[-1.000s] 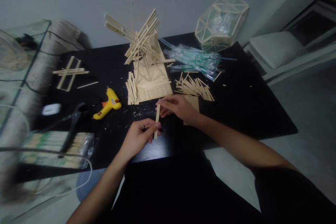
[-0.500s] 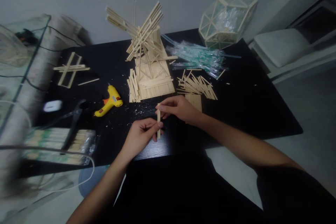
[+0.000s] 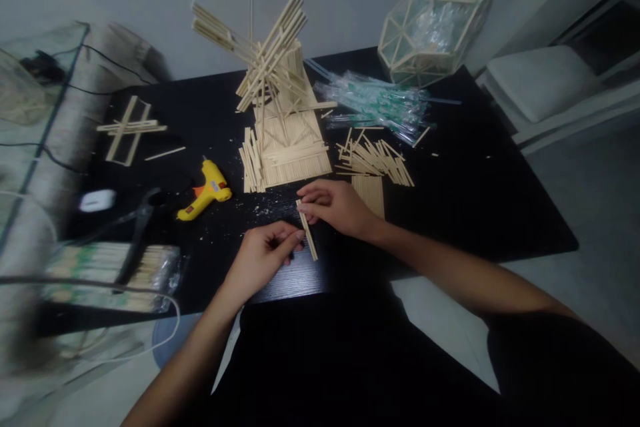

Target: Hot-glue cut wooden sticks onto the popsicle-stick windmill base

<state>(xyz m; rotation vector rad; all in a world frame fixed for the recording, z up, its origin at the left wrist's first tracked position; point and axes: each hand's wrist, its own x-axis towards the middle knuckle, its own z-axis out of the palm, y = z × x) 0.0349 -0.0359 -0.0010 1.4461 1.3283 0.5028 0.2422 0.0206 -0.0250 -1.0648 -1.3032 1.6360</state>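
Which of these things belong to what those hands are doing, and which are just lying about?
Likely part of the job:
slim sticks, pinched by the right hand, left hand touching or just beside
loose sticks
stick model
glue gun
packed sticks

Probably just lying about:
plastic wrappers
white case
faceted frame

Dim, greyish light; pale glare on the black tabletop [image 3: 295, 280]; outer edges smeared, seemingly stretched.

Thin wooden sticks [image 3: 311, 241] in right hand [image 3: 341, 207], left hand [image 3: 263, 255] close by, over black table [image 3: 470, 200]
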